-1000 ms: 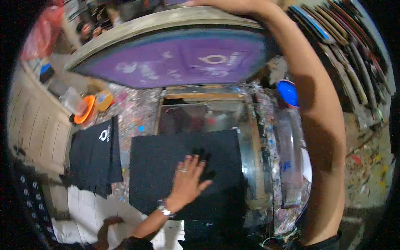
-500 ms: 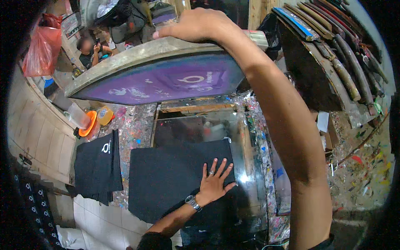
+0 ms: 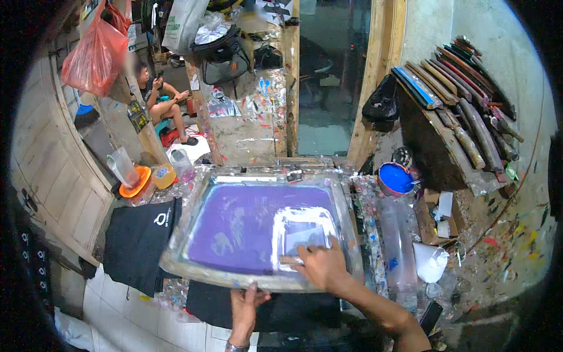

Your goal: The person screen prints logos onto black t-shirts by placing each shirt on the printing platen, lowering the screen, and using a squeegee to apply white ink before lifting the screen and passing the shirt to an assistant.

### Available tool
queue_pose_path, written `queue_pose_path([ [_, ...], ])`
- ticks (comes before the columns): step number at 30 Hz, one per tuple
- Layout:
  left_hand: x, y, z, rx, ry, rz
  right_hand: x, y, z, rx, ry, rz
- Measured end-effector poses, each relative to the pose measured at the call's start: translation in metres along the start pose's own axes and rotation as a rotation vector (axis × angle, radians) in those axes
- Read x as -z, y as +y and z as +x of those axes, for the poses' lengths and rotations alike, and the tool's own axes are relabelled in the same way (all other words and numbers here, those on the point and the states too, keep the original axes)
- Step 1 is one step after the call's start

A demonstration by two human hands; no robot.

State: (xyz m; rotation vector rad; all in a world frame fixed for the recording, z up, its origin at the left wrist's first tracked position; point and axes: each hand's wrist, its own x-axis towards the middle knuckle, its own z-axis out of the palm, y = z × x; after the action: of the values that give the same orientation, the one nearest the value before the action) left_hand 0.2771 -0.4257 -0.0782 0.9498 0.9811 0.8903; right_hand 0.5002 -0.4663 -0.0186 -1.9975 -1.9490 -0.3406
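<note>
A screen printing frame [image 3: 258, 284] with purple mesh lies lowered over a black cloth [image 3: 293, 312], which shows below its near edge. White tape or paste forms a rectangle around the small window at the right of the mesh. My left hand [image 3: 243, 314] is closed on the frame's near edge, thumb up against the rim and some fingers partly hidden beneath. Inside the frame, my right hand [image 3: 325, 267] grips a small squeegee [image 3: 289, 260] at the lower side of the white rectangle. The squeegee is mostly covered by my fingers.
Left of the frame lies a stack of printed black cloths [image 3: 138, 243]. A tub of blue ink [image 3: 397, 178] stands at the back right, near a rack of squeegees [image 3: 463, 100]. An orange lid [image 3: 135, 182] and a tape roll [image 3: 163, 176] are at the left. A person [image 3: 167, 105] sits far back.
The frame has swung down onto the black cloth. My right hand has left its upper edge and now holds a squeegee; my left hand has moved from the cloth to the frame's near edge.
</note>
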Motion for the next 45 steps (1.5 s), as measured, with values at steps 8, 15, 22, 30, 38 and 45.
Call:
queue_pose_path([
  [8,0.044,-0.056,0.007,0.106,-0.001,0.249,-0.044,0.015,-0.048,0.037,-0.499,-0.013],
  [15,0.046,-0.059,0.008,0.162,0.004,0.24,-0.067,0.08,0.068,0.102,-0.462,-0.018],
  [22,0.043,-0.061,0.001,0.109,0.117,0.356,-0.105,0.056,-0.014,0.115,-0.237,-0.2],
  [30,0.052,-0.061,0.005,0.19,-0.034,0.166,-0.053,0.049,0.022,0.175,-0.451,-0.001],
  [38,0.05,-0.051,0.014,0.251,0.011,0.191,-0.085,0.021,0.0,0.086,-0.02,-0.1],
  [45,0.073,-0.081,0.025,0.147,-0.093,0.269,-0.069,0.03,0.023,0.078,-0.229,0.154],
])
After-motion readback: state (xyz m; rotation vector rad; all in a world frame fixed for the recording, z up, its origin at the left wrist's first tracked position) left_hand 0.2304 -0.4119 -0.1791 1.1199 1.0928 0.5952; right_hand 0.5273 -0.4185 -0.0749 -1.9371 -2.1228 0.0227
